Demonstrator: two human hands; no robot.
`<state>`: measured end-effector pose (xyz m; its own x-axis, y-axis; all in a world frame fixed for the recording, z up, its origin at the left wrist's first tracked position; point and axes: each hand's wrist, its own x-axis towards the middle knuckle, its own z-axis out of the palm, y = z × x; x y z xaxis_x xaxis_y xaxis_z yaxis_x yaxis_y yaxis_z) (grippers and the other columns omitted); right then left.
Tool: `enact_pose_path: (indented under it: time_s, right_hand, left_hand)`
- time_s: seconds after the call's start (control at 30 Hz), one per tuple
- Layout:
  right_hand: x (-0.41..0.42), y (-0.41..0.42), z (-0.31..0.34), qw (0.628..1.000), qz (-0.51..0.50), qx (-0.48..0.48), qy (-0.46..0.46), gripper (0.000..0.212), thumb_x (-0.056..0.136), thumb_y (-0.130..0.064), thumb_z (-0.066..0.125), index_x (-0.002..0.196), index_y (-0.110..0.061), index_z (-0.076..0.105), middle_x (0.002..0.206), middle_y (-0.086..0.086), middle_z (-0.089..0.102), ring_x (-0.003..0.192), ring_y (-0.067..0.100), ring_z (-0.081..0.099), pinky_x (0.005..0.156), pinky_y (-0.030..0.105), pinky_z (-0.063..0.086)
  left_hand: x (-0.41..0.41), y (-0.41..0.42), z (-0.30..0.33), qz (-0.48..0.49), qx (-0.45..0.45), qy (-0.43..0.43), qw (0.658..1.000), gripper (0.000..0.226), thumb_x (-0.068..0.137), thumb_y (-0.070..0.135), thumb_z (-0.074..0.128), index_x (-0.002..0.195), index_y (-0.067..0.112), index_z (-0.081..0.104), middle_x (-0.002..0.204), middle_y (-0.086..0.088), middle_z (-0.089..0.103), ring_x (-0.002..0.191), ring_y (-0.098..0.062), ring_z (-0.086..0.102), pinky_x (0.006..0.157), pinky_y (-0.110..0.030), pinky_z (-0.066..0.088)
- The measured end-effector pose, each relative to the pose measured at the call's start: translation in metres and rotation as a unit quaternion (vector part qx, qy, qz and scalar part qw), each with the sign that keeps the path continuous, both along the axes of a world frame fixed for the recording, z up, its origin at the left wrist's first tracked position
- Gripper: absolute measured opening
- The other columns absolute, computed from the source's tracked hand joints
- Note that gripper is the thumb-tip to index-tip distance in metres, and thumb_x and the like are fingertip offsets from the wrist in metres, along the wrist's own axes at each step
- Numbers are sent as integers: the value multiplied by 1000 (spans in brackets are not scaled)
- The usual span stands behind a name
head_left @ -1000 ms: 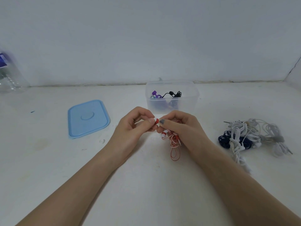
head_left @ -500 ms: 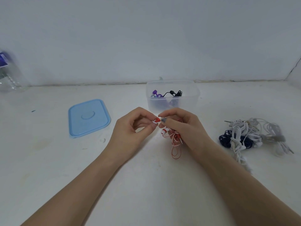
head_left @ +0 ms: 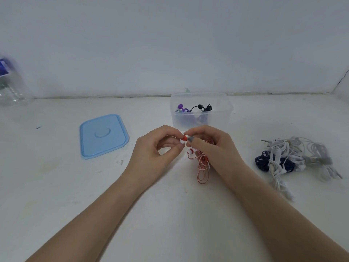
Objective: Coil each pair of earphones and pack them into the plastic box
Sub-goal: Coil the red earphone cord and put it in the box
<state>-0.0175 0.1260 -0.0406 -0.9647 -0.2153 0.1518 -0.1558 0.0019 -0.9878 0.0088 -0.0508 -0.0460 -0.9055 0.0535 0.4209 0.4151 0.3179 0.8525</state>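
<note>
Left hand (head_left: 151, 154) pinches the red-and-white wired earphones (head_left: 202, 163) at one earbud; right hand (head_left: 213, 150) grips their coiled cable, just before the clear plastic box (head_left: 222, 118) on the table.

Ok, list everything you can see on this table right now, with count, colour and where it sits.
plastic box: one, clear, far centre, open, purple and black earphones inside
lid: one, blue, left of box, flat on table
red earphones: one pair, red and white, centre, in both hands
earphone pile: several, white, grey and dark blue, right side
bottle: one, clear, blurred, far left
left hand: pinches an earbud
right hand: holds the coil
</note>
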Motion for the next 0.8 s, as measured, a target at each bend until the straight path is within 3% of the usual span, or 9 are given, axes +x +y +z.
enact_pose_path:
  time_s: [0.1,0.3,0.47,0.53,0.63,0.8]
  right_hand:
    - [0,0,0,1000,7,-7,-2,7,91,-5,68,96,-5,73,76,5,72,63,16,67,62,23,52]
    - [-1,3,1,999,32,-17,-25,5,91,-2,67,92,-1,72,71,7,69,63,23,65,65,31,53]
    - [1,5,7,997,57,-21,-48,12,92,-2,65,86,-8,73,69,5,69,60,16,63,54,18,46]
    - [1,6,7,996,65,-19,-49,13,92,-2,65,84,-8,73,69,5,69,61,15,63,56,19,47]
    - [1,6,8,996,73,-21,-50,10,91,-2,65,85,-6,73,70,5,69,63,14,65,58,19,48]
    - [3,7,9,995,80,-27,-55,10,91,-1,65,87,-3,73,70,6,71,62,15,65,59,20,50]
  left_hand:
    - [1,0,0,9,-10,3,1000,19,88,-5,72,97,11,71,92,2,76,91,-18,76,93,-34,58]
    - [0,0,0,12,-23,7,1000,11,90,3,74,93,13,72,84,5,74,84,-16,74,87,-35,59]
    - [0,-1,2,-14,20,-19,1000,7,90,2,73,93,9,72,87,-4,76,85,-22,75,83,-24,54]
    - [0,-2,2,-26,44,-46,998,5,91,7,74,93,11,71,85,-10,76,86,-32,74,83,-33,55]
    - [-2,-4,2,-54,61,-79,994,7,91,18,71,95,13,70,87,-17,77,94,-40,72,96,-52,52]
    - [-3,-5,4,-82,99,-114,985,3,94,4,68,97,3,67,93,-20,77,96,-35,75,99,-44,55]
